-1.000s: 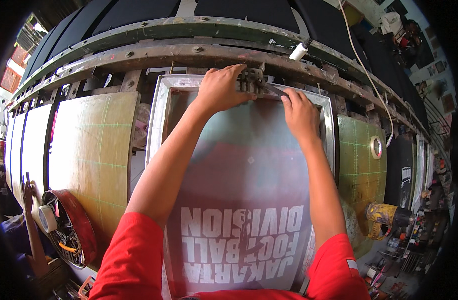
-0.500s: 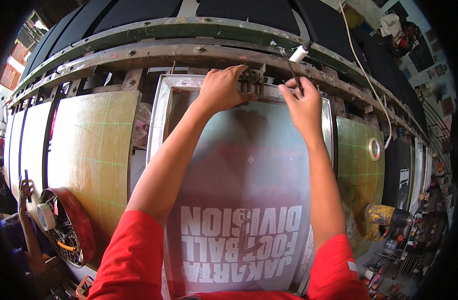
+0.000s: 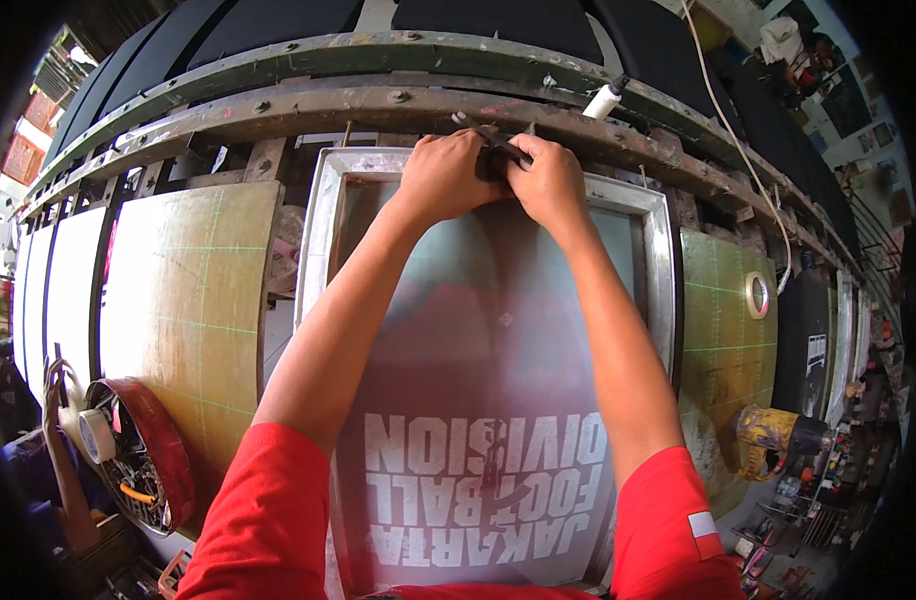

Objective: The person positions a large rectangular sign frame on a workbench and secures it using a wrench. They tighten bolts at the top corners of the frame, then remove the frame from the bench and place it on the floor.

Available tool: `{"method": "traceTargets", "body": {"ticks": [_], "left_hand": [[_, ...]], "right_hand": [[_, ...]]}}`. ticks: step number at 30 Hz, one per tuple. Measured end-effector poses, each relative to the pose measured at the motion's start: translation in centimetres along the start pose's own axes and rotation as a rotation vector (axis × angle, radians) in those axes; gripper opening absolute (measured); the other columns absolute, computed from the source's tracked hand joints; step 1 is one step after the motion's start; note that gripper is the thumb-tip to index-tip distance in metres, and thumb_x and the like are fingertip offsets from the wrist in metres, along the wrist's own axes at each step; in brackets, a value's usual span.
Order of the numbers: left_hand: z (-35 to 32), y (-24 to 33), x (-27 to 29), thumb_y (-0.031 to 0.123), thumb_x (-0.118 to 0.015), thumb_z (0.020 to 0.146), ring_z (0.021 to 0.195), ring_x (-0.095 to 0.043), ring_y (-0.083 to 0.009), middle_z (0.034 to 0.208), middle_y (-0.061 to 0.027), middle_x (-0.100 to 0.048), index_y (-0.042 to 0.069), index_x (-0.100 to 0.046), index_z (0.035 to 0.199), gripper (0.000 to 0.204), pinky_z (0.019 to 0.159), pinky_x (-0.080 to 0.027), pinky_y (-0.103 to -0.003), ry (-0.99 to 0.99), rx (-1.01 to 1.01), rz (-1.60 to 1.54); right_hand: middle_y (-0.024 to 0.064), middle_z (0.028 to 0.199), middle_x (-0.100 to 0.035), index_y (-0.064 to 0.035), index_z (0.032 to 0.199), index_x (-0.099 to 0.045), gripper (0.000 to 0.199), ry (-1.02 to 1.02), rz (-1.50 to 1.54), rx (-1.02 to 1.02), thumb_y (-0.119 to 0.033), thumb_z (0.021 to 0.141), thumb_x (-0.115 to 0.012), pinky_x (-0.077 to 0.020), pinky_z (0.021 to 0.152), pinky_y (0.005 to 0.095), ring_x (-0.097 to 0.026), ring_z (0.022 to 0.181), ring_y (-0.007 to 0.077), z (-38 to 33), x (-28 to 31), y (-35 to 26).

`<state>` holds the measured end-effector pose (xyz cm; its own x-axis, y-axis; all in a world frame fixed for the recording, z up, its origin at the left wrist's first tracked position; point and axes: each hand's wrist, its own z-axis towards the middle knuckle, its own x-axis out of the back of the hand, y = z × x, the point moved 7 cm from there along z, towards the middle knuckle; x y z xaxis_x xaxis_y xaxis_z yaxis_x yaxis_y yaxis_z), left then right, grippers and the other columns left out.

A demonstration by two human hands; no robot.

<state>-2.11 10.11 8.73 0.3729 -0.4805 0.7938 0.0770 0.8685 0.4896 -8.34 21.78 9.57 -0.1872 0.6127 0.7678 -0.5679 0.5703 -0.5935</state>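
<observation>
A silk-screen printing frame (image 3: pixel 660 270) with metal edges lies in front of me, its mesh (image 3: pixel 458 370) bearing pale block lettering near my body. My left hand (image 3: pixel 448 175) grips the frame's far bar, fingers over the top and thumb on the near side. Close beside it, my right hand (image 3: pixel 546 175) is closed around a slim dark metal tool, perhaps a wrench (image 3: pixel 486 134), which slants up and left over the bar. The metal bracket at the middle of that bar is mostly hidden by both hands.
Metal rails (image 3: pixel 328 103) run across beyond the frame, with a white bottle (image 3: pixel 603 101) on them. At left is a red round tray of tools (image 3: pixel 158 440), near another person's hand (image 3: pixel 56 385). On the right are a tape roll (image 3: pixel 757 296) and a yellow heat gun or drill (image 3: pixel 763 440).
My right hand has moved left along the far bar, bringing the dark tool to the middle beside my left hand. The left hand has stayed nearly in place.
</observation>
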Motion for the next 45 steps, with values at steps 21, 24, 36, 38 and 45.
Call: {"method": "traceTargets", "body": {"ticks": [21, 24, 36, 38, 45], "left_hand": [[0.4, -0.1, -0.2, 0.045, -0.076, 0.069, 0.095, -0.066, -0.0320, 0.098, -0.0160, -0.069, 0.003, -0.062, 0.096, 0.052, 0.088, -0.046, -0.044, -0.069, -0.001, 0.036], [-0.1, -0.4, 0.0, 0.051, -0.077, 0.069, 0.106, -0.064, -0.0311, 0.111, -0.0172, -0.067, 0.002, -0.060, 0.113, 0.067, 0.095, -0.044, -0.043, -0.080, 0.021, 0.039], [0.1, 0.2, -0.1, 0.054, -0.080, 0.065, 0.117, -0.060, -0.0276, 0.128, -0.0160, -0.062, 0.002, -0.054, 0.132, 0.089, 0.102, -0.041, -0.041, -0.062, 0.033, 0.051], [0.2, 0.3, -0.1, 0.054, -0.080, 0.065, 0.117, -0.060, -0.0277, 0.127, -0.0164, -0.062, 0.002, -0.054, 0.132, 0.089, 0.101, -0.041, -0.041, -0.061, 0.027, 0.059], [0.0, 0.2, 0.0, 0.054, -0.080, 0.065, 0.115, -0.061, -0.0284, 0.125, -0.0168, -0.063, 0.002, -0.055, 0.131, 0.088, 0.100, -0.042, -0.041, -0.051, 0.025, 0.059]], "right_hand": [[0.0186, 0.086, -0.070, -0.0067, 0.096, -0.064, 0.021, 0.008, -0.215, 0.066, -0.024, 0.085, -0.066, -0.0535, 0.072, 0.0472, -0.068, 0.083, 0.0379, 0.2, 0.3, -1.4], [0.0140, 0.092, -0.071, -0.0124, 0.111, -0.064, 0.034, -0.013, 0.050, -0.040, -0.034, 0.086, -0.069, -0.0523, 0.075, 0.0412, -0.068, 0.089, 0.0361, -0.8, 2.6, -1.2], [0.0052, 0.084, -0.062, -0.0107, 0.105, -0.072, 0.023, -0.049, 0.107, 0.294, -0.010, 0.082, -0.070, -0.0437, 0.076, 0.0347, -0.055, 0.083, 0.0229, -2.2, 7.1, 7.0], [0.0048, 0.084, -0.062, -0.0106, 0.105, -0.072, 0.024, -0.023, 0.126, 0.350, -0.010, 0.081, -0.071, -0.0442, 0.078, 0.0346, -0.055, 0.082, 0.0231, -2.2, 6.8, 6.8], [0.0047, 0.080, -0.060, -0.0144, 0.105, -0.074, 0.026, -0.076, 0.054, 0.339, -0.010, 0.079, -0.073, -0.0454, 0.082, 0.0338, -0.054, 0.082, 0.0226, -1.2, 6.2, 7.1]]}}
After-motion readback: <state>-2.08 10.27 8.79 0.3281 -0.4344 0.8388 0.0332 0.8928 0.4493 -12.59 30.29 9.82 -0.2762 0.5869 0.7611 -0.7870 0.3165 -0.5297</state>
